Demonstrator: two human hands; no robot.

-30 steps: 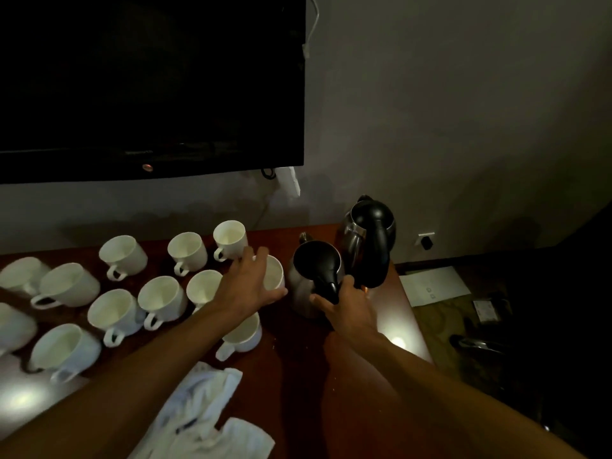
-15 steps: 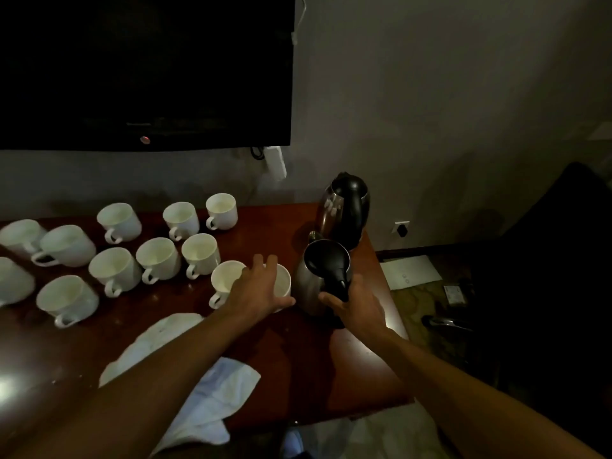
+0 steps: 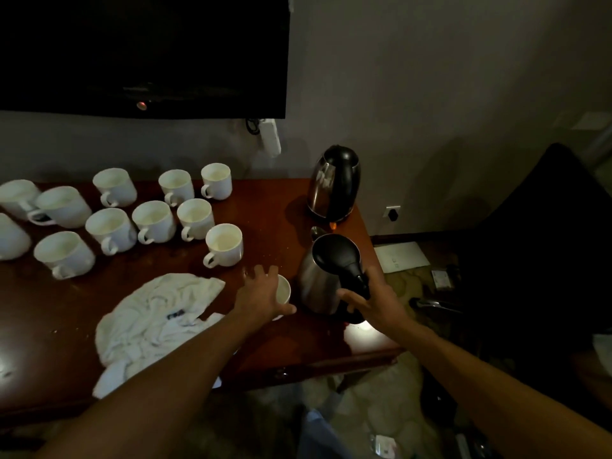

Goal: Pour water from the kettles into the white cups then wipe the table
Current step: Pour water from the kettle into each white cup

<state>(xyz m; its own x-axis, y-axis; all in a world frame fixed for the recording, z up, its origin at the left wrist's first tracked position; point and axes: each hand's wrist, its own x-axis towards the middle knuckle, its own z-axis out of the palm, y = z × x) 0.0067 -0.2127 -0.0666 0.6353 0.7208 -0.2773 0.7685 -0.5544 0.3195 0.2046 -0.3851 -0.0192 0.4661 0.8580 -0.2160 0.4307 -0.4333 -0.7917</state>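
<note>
Several white cups [image 3: 223, 243] stand on the left half of the dark wooden table [image 3: 271, 207]. My left hand [image 3: 261, 294] grips one white cup [image 3: 284, 289] near the table's front, just left of the steel kettle [image 3: 319, 283]. My right hand [image 3: 374, 301] holds that kettle's black handle; the kettle stands upright on the table with its lid open. A second kettle [image 3: 334, 183] with a black top stands at the back right corner. A crumpled white cloth [image 3: 155, 316] lies at the front left of my left hand.
A dark television [image 3: 142, 51] hangs on the wall above the cups. The table's right edge is just beyond the kettles; papers [image 3: 402, 256] and clutter lie on the floor there. A dark chair [image 3: 546, 243] fills the right side.
My left hand has drawn its cup toward me, away from the other cups, next to the near kettle. The camera has tilted down, showing more of the table's front edge and floor.
</note>
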